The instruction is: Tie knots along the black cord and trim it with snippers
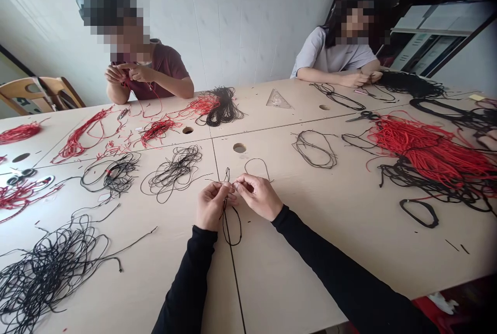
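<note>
1 big tangle of black cords (50, 272) nearest, at left on the counter (279, 277). Ctr: L hand (209, 207) & R hand (258, 197) close tog., fingers narrow, tips pinched on thin black cord (240, 230) btwn them; 1 loop drops twd near edge. Past hands: 2 loose black coils (173, 168), 1 each side. Red cord pile (430, 142) well to the R, scissors (367, 115) just beside. Then clear set square (277, 99). Farthest: 2 co-workers, 1 in maroon top (171, 64), 1 in pale top (349, 59).
</note>
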Demonstrator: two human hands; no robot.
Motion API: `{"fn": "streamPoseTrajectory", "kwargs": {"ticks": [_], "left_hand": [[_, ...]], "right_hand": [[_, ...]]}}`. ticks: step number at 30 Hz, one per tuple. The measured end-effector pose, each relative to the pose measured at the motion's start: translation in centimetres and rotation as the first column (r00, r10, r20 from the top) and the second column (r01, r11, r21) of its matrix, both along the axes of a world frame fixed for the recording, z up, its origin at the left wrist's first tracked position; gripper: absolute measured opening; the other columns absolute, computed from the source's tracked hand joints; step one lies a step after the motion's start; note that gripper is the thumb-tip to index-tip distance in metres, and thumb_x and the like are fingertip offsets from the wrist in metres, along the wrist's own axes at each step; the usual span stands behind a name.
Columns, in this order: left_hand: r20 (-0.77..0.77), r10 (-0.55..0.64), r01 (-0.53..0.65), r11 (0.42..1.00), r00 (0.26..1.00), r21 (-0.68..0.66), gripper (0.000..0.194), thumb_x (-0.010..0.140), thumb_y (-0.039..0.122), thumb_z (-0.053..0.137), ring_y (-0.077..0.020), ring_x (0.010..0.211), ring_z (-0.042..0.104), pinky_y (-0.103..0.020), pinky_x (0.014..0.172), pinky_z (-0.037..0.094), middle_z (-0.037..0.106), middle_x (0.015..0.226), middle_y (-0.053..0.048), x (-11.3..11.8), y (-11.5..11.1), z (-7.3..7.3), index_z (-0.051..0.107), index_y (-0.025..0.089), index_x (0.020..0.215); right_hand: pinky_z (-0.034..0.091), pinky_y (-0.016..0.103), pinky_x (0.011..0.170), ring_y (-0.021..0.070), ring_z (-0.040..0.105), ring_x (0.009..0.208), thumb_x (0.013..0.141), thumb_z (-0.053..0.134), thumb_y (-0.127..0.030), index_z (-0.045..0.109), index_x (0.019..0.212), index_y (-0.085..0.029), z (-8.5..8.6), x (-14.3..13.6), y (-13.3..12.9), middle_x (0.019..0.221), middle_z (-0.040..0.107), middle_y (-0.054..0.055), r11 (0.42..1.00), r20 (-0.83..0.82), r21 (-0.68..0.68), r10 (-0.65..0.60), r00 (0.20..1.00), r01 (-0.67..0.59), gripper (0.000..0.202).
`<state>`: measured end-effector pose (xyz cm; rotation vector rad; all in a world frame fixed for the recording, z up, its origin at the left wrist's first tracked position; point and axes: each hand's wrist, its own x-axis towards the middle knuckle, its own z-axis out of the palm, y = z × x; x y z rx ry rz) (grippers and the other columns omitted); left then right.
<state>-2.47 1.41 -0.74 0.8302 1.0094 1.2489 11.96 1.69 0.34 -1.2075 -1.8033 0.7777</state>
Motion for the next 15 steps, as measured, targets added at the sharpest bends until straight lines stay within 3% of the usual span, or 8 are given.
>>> {"fn": "streamPoseTrajectory", "kwargs": {"ticks": [5,10,13,15], "left_hand": [[-0.042,0.085,-0.083,0.996,0.996,0.029,0.033,0.066,0.039,0.074,-0.0108,0.053,0.057,-0.029,0.051,0.055,0.059,0.066,-0.001,0.1,0.1,0.2,0.057,0.012,0.072],[-0.04,0.165,-0.164,0.986,0.985,0.031,0.034,0.066,0.04,0.074,-0.0102,0.05,0.055,-0.029,0.048,0.055,0.057,0.064,0.001,0.0,0.2,0.3,0.054,0.013,0.07],[-0.078,0.183,-0.18,0.983,0.98,0.044,0.034,0.066,0.04,0.074,-0.0103,0.047,0.055,-0.029,0.046,0.054,0.057,0.061,0.001,0.1,0.1,0.1,0.053,0.013,0.07],[-0.123,0.186,-0.178,0.981,0.975,0.071,0.034,0.067,0.041,0.073,-0.0105,0.046,0.055,-0.028,0.045,0.053,0.057,0.06,0.001,0.3,0.0,0.0,0.055,0.013,0.071]], "right_hand": [[0.034,0.022,0.05,0.0102,0.04,0.049,0.088,0.047,-0.033,0.061,0.079,-0.017,0.4,0.3,0.0,0.055,0.047,-0.004,0.999,0.005,-0.008,-0.031,1.0,0.031,0.023],[0.034,0.024,0.05,0.0115,0.04,0.049,0.087,0.047,-0.035,0.06,0.075,-0.017,0.2,1.0,0.5,0.052,0.042,-0.004,0.974,0.028,-0.032,-0.222,0.975,0.223,0.026],[0.043,0.029,0.064,0.0169,0.051,0.064,0.087,0.047,-0.03,0.062,0.085,-0.017,0.1,1.2,0.7,0.067,0.057,0.003,0.933,0.081,0.134,-0.346,0.935,0.334,0.021],[0.043,0.035,0.08,0.0218,0.055,0.085,0.086,0.048,-0.026,0.062,0.096,-0.016,0.3,1.0,0.6,0.087,0.063,0.008,0.898,0.098,0.301,-0.362,0.927,0.319,0.02]]}}
